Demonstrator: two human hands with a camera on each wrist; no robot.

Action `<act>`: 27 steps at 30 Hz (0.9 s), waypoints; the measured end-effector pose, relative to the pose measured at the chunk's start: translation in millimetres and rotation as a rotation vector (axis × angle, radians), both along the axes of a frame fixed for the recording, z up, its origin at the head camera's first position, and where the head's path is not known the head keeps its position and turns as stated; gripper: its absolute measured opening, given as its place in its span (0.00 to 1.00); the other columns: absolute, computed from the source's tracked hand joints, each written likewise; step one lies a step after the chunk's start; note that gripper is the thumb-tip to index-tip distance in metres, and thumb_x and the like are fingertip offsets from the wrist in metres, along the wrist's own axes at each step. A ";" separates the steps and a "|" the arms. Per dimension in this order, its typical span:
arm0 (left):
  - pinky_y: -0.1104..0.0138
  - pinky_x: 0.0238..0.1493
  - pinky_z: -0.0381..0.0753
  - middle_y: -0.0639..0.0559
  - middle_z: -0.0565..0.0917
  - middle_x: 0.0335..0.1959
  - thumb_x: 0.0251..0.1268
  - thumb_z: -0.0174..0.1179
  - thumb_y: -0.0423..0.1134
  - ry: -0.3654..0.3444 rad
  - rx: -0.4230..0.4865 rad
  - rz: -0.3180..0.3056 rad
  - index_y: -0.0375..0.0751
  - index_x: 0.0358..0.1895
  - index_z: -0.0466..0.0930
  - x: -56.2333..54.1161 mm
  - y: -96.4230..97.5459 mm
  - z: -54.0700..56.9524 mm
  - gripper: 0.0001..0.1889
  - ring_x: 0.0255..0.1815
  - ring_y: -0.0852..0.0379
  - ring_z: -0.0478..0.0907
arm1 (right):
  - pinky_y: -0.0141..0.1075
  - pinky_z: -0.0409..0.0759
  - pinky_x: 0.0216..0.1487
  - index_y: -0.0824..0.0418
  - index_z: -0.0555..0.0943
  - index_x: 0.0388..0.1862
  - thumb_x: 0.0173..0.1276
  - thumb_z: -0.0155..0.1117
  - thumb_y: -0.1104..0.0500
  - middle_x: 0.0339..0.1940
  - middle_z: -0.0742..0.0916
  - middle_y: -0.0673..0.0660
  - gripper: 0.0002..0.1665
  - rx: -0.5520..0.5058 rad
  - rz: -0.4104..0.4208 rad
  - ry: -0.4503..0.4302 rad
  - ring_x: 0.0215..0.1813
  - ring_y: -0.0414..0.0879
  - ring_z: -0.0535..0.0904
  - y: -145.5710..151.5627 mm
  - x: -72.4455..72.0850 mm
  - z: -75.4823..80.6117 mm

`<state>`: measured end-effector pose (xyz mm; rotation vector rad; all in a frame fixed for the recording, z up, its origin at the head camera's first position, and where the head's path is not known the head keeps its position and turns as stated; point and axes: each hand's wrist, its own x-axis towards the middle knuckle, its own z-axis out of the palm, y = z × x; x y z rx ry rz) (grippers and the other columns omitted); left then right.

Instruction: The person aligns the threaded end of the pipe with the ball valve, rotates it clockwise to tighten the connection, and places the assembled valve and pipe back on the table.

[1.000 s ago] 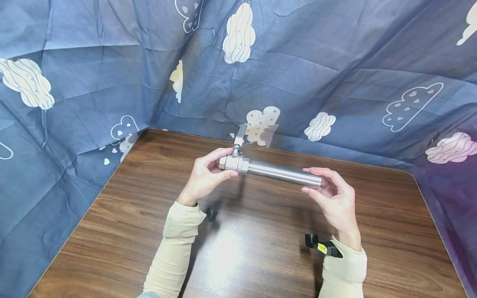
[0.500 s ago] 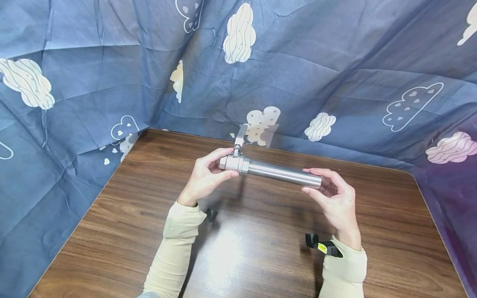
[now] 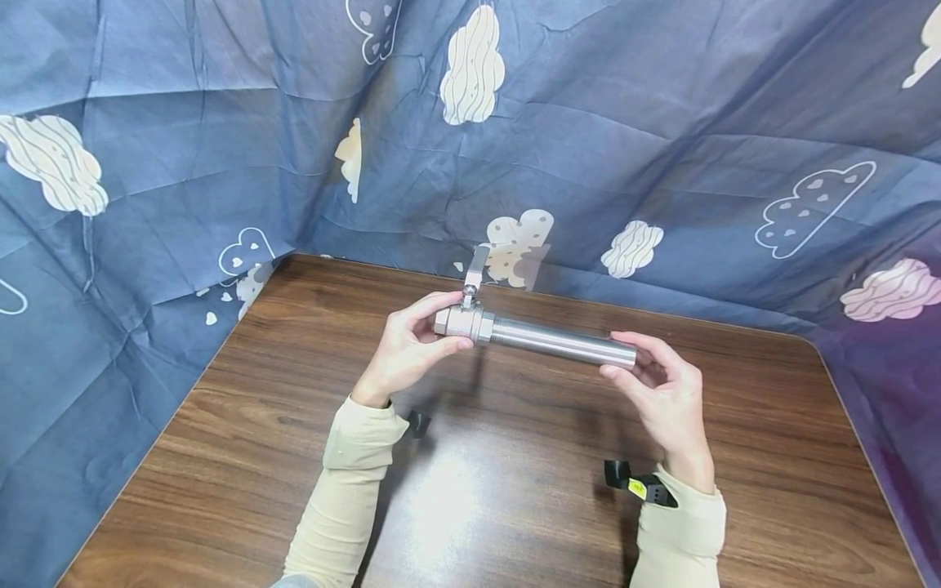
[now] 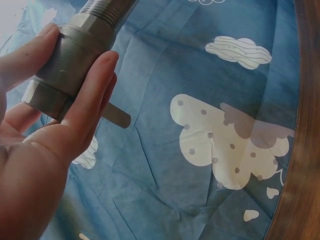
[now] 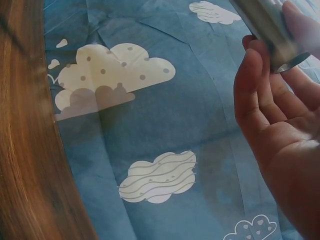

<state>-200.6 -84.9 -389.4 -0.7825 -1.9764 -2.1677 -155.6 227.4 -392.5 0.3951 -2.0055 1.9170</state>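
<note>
A silver ball valve point(image 3: 461, 323) with a flat lever handle point(image 3: 476, 268) is joined to a steel pipe point(image 3: 559, 342), whose threads show beside the valve's hex end. My left hand point(image 3: 400, 351) grips the valve body between thumb and fingers, and the lever points away from me. At the pipe's far right end, my right hand point(image 3: 665, 388) pinches it between thumb and fingertips. The pipe tilts slightly down to the right, held above the table. In the left wrist view the valve body point(image 4: 75, 55) lies between thumb and fingers. The right wrist view shows the pipe's open end point(image 5: 290, 62).
Beneath the hands is a brown wood-grain table point(image 3: 243, 441) with a bright glare patch. A blue cloth point(image 3: 588, 147) with cloud prints hangs along its back and sides. A black strap device point(image 3: 650, 490) sits on the right wrist.
The right thumb and fingertips have shifted slightly right along the pipe toward its end. The left hand and the valve have barely moved.
</note>
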 end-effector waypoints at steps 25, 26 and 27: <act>0.68 0.45 0.85 0.30 0.76 0.53 0.46 0.66 0.15 0.006 -0.006 0.001 0.22 0.59 0.72 0.2 0.7 0.3 0.30 0.42 0.62 0.77 | 0.25 0.83 0.39 0.82 0.74 0.51 0.57 0.61 0.82 0.46 0.88 0.56 0.20 -0.061 0.108 0.064 0.43 0.39 0.84 -3.0 -3.4 -3.5; 0.68 0.45 0.85 0.30 0.76 0.53 0.46 0.66 0.15 0.004 -0.007 0.001 0.22 0.59 0.72 0.0 0.5 0.0 0.30 0.42 0.62 0.77 | 0.26 0.84 0.40 0.82 0.74 0.51 0.56 0.61 0.83 0.49 0.87 0.57 0.21 -0.073 0.124 0.073 0.45 0.41 0.84 -3.4 -3.7 -3.7; 0.68 0.45 0.85 0.30 0.76 0.53 0.46 0.66 0.15 0.002 -0.009 0.002 0.22 0.59 0.72 -0.2 0.2 -0.2 0.30 0.42 0.62 0.77 | 0.26 0.84 0.41 0.83 0.73 0.51 0.55 0.61 0.84 0.49 0.87 0.59 0.22 -0.085 0.138 0.088 0.45 0.42 0.84 -3.7 -3.9 -3.7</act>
